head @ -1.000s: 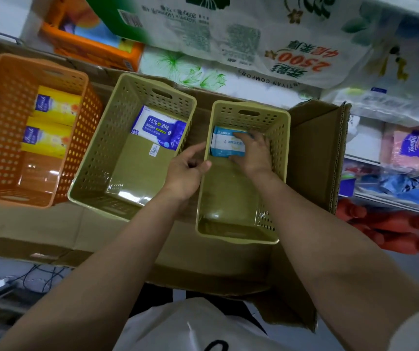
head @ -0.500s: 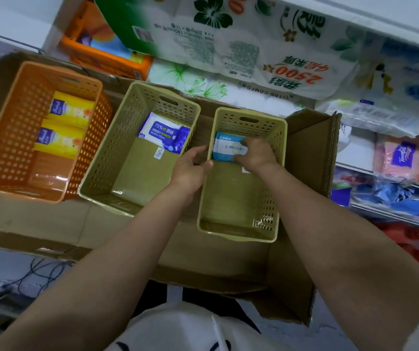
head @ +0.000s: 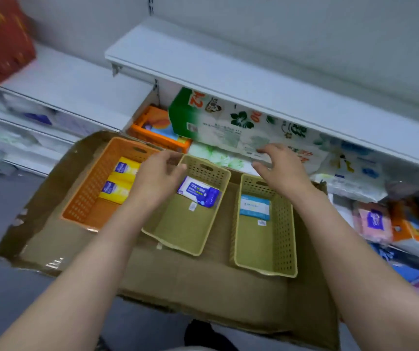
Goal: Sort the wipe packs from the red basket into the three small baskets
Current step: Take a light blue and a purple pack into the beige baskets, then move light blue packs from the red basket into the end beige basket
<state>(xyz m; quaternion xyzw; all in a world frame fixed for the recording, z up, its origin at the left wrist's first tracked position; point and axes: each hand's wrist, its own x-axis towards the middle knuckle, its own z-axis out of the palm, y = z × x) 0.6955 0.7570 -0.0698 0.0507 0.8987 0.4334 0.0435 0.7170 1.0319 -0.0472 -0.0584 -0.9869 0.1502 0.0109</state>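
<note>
Now both hands empty, fingers loose, right hand (head: pixel 283 171) above the light-blue wipe pack (head: pixel 254 207), left hand (head: pixel 159 177) beside it.

Three small perforated plastic baskets sit in a row mid-frame: one orange basket (head: pixel 89 196) at left and two olive-green baskets (head: pixel 178 231) (head: pixel 266 244) to its right. The orange one holds two yellow wipe packs (head: pixel 119 181); the middle, one blue-and-white pack (head: pixel 199 192); the right, one light-blue pack (head: pixel 254 207).
</note>
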